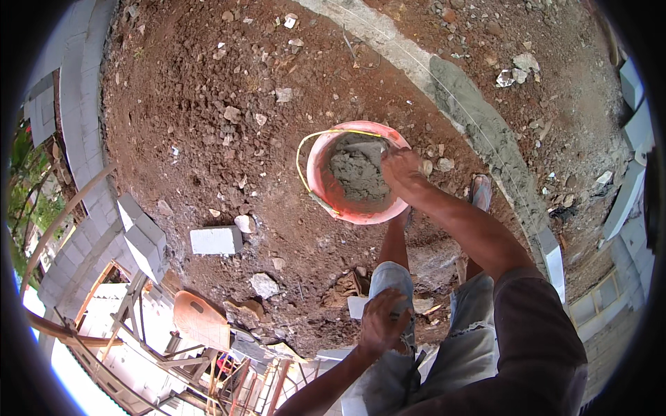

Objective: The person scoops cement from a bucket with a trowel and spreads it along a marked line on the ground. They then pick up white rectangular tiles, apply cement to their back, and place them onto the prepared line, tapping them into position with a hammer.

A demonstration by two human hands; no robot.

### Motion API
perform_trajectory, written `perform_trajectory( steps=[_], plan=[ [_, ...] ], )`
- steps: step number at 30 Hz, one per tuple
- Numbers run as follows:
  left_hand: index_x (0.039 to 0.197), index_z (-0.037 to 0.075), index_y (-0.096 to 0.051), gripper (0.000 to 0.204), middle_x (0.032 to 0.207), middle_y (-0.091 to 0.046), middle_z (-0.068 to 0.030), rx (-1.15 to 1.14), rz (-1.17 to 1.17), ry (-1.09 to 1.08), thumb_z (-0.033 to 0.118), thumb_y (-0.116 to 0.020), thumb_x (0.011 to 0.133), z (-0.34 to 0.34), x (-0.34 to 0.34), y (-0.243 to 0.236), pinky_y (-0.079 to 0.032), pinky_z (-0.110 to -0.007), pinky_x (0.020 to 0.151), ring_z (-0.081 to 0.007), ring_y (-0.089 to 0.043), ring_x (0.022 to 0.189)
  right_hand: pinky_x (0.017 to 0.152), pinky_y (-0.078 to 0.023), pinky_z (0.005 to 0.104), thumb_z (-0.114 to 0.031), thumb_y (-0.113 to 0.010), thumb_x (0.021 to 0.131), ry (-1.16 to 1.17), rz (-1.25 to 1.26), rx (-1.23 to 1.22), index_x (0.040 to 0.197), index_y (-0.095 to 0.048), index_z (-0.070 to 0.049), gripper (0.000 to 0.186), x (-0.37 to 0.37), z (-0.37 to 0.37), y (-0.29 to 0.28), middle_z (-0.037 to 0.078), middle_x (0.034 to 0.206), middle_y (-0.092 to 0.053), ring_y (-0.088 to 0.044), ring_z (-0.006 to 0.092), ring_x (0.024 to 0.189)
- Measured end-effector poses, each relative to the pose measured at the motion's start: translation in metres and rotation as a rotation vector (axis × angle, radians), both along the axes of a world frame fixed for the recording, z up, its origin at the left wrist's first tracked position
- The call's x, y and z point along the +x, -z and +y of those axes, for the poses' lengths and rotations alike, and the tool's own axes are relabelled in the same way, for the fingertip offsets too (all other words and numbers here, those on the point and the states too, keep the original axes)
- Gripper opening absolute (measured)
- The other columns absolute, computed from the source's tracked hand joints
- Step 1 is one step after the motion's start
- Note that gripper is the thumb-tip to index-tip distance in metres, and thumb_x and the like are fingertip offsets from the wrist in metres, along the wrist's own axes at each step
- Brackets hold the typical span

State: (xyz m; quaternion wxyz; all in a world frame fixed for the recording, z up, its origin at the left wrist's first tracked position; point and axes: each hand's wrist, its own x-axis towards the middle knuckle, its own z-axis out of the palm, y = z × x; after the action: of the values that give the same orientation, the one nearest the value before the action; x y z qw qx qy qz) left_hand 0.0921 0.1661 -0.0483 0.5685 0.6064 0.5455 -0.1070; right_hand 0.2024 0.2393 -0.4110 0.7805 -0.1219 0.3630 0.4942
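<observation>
the pinkish-red bucket of grey mortar stands on the bare soil before the person's feet, presumably so the bent right arm can reach inside. the right hand curls at the bucket's right rim; whether it grasps a tool cannot be told. the left hand, fingers bent, lies by the knee, probably for balance; its grip is unclear. the string above the mortar-covered strip likely serves as a guide.

— Where does the head view look from?
— The person's head, facing steeply down through a fisheye.
— How near?
— Fairly near the bucket, yet wide enough to take in much ground.
</observation>
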Motion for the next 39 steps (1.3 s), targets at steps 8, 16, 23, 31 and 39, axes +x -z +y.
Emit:
perform_trajectory(
  steps=[8,16,23,31,39],
  plan=[
    [0.116,0.002,-0.069,0.036,0.124,-0.068,-0.0220,0.034,0.022,-0.039,0.021,-0.076,0.086,0.005,0.000,-0.003,-0.046,-0.050,0.107,-0.0413,-0.061,0.123,0.073,-0.061,0.0449,-0.012,-0.065,0.083,-2.335,-2.218,0.211,0.101,-0.078,-0.007,0.022,0.030,-0.003,-0.052,0.013,0.095,-0.078,-0.077,0.0317,0.091],
    [0.118,0.002,-0.068,0.038,0.127,-0.067,-0.0212,0.003,0.008,-0.004,0.022,-0.075,0.087,0.002,0.007,0.002,-0.046,-0.049,0.107,-0.0408,-0.060,0.125,0.087,-0.058,0.0465,-0.016,-0.067,0.079,-2.127,-1.940,0.327,0.110,-0.074,-0.004,0.034,0.088,-0.002,-0.061,0.019,0.102,-0.075,-0.073,0.0364,0.098],
    [0.120,0.008,-0.060,0.047,0.118,-0.061,-0.0229,0.335,-0.377,0.367,0.040,-0.075,0.089,0.002,0.020,0.007,-0.053,-0.058,0.090,-0.0466,-0.063,0.108,0.087,-0.054,0.0487,-0.030,-0.074,0.081,-1.621,-1.806,0.444,0.110,-0.068,-0.005,0.039,0.134,-0.055,-0.096,0.021,0.100,-0.072,-0.069,0.0395,0.098],
    [0.109,0.005,-0.054,0.074,0.111,-0.062,-0.0215,0.342,-0.329,0.635,0.075,-0.058,0.086,0.007,0.043,0.015,-0.055,-0.056,0.082,-0.0454,-0.064,0.101,0.085,-0.056,0.0509,-0.038,-0.066,0.087,-1.771,-1.780,-0.283,0.126,-0.062,-0.012,0.047,0.316,-0.249,-0.224,0.015,0.117,-0.071,-0.070,0.0387,0.099],
    [0.111,0.007,-0.056,0.023,0.107,-0.063,-0.0223,0.300,-0.251,0.902,0.019,-0.063,0.092,0.024,0.091,0.012,-0.056,-0.054,0.076,-0.0444,-0.066,0.094,0.090,-0.057,0.0450,-0.035,-0.063,0.092,-1.942,-2.048,-1.346,0.129,-0.062,-0.015,0.042,0.448,-0.517,-0.184,0.010,0.121,-0.069,-0.071,0.0321,0.102]
  ],
)
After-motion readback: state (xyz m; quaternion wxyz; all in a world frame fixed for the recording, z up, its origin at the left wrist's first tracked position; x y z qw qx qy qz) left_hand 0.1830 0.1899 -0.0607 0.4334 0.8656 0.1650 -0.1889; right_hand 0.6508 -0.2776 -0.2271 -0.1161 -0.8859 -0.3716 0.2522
